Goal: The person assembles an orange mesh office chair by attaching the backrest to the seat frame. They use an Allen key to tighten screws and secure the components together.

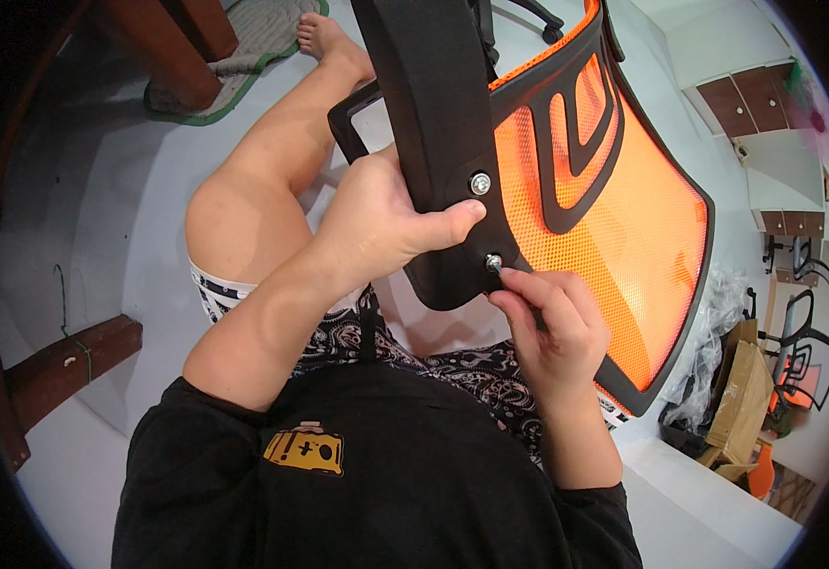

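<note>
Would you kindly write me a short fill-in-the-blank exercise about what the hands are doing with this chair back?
1. The mesh of the chair back is coloured ____.
2. The left hand grips the ____ plastic support bar.
3. The fingertips of the right hand are at the ____ of the two bolts, the lower bolt and the upper bolt.
4. Both bolts sit in the bar's ____ end.

Missing words: orange; black; lower; lower

Bright even indoor light, soft shadows, sharp centre, strong fisheye bending, black vignette at rim
</note>
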The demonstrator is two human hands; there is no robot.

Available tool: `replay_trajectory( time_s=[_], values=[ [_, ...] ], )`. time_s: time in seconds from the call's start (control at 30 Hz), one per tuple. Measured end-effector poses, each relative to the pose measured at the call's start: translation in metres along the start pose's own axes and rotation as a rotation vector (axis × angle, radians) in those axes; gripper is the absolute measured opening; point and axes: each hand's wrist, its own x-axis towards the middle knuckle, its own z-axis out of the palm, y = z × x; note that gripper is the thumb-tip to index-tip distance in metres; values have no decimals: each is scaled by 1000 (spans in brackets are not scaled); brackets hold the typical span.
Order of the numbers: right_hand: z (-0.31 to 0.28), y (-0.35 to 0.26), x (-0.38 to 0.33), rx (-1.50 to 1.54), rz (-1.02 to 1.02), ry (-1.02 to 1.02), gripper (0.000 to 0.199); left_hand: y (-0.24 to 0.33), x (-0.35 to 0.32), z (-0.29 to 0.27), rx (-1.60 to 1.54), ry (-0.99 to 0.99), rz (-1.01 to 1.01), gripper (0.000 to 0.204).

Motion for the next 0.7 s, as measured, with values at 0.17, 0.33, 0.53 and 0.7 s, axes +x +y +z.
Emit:
replay_trajectory(
  time_s=[0.17,0.33,0.53,0.7],
  values=[
    [11,-3,-12,376,375,-37,24,1,0,1,-18,-3,-10,44],
    [19,-1,-10,329,227,-33,31,2,0,1,-17,-9,-4,43],
    [8,-2,-5,170,58,-105,41,-2,0,0,6,3,18,42],
    [15,7,-3,32,-63,-44,39,-1,0,2,-18,15,32,42]
  ],
)
